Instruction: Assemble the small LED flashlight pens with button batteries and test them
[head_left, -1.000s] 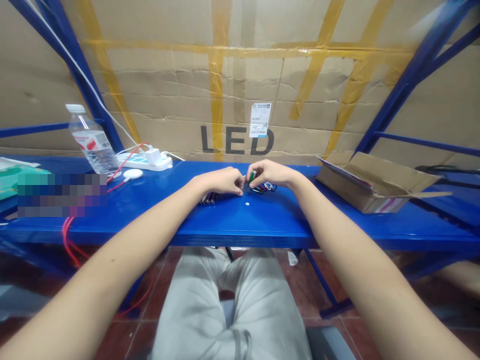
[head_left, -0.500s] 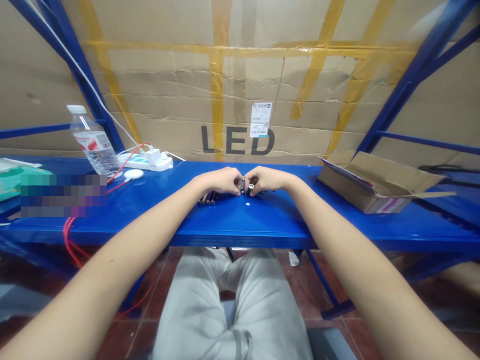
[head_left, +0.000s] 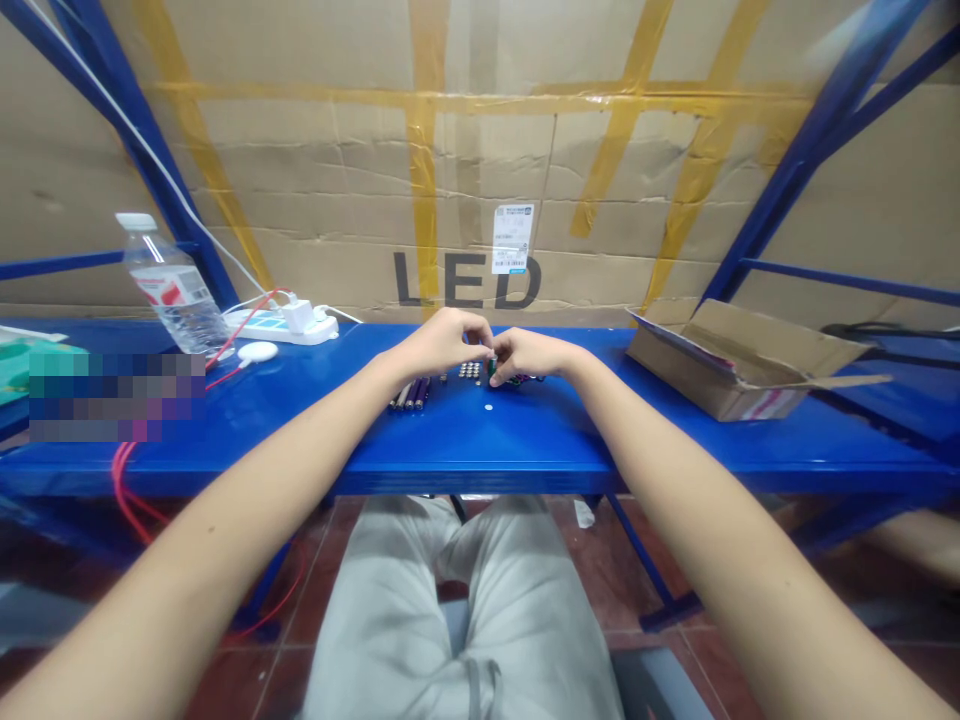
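My right hand (head_left: 534, 355) is closed around a small dark green cylinder (head_left: 492, 368), held upright just over the blue table. Thumb and fingers of my left hand (head_left: 448, 340) pinch together at the cylinder's top end; whatever is between them is too small to make out. Below the left hand lie several small silver round pieces (head_left: 470, 370), grouped together. Left of these, several slim dark purple tubes (head_left: 412, 394) with metallic ends lie side by side. A dark tangled-looking bunch (head_left: 521, 379) shows partly from under my right hand. A small white disc (head_left: 489, 407) lies in front.
On the right of the blue table (head_left: 480, 445) stands an open cardboard box (head_left: 739, 385). To the left are a water bottle (head_left: 176, 300), a power strip (head_left: 281, 325), a white round charger (head_left: 258, 352) and red cables (head_left: 124, 490). A large cardboard sheet (head_left: 337, 200) stands behind.
My left hand has risen from the table to the cylinder's top, uncovering the silver pieces. My right hand has turned the cylinder more upright. The view has shifted slightly.
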